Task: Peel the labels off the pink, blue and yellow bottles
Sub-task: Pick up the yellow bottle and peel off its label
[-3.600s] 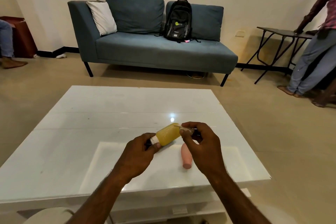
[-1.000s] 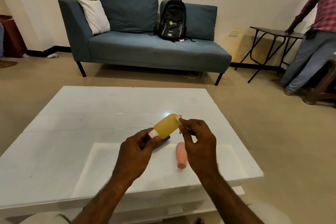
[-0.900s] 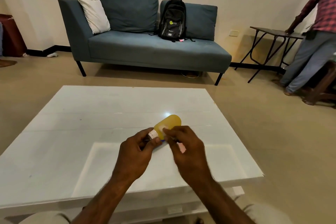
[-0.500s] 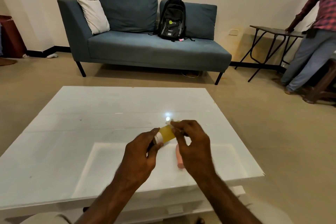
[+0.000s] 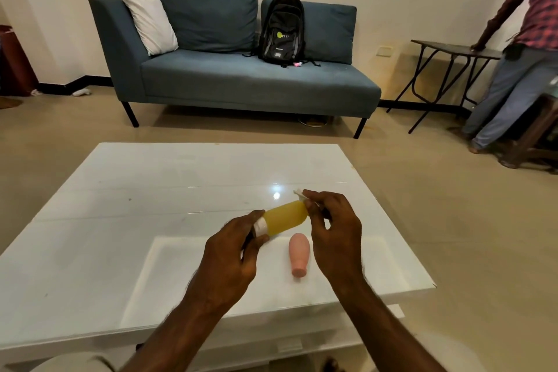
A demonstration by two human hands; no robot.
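My left hand [image 5: 232, 254] grips the cap end of the yellow bottle [image 5: 283, 217], which lies nearly level above the white table [image 5: 157, 190]. My right hand [image 5: 335, 229] is at the bottle's far end, pinching a small whitish strip of label [image 5: 299, 194] that sticks up from its fingertips. The pink bottle [image 5: 299, 254] lies on the table below and between my hands, cap toward me. The blue bottle is hidden.
A blue sofa [image 5: 241, 81] with a white cushion [image 5: 151, 24] and a black backpack [image 5: 282, 30] stands behind the table. At the right, a person [image 5: 525, 51] leans on a dark folding table [image 5: 453, 48]. Bare floor surrounds the table.
My right hand swept down along the yellow bottle toward its cap, then returned to the far end, and the label strip now stands up from its fingertips. The bottle tilted lower.
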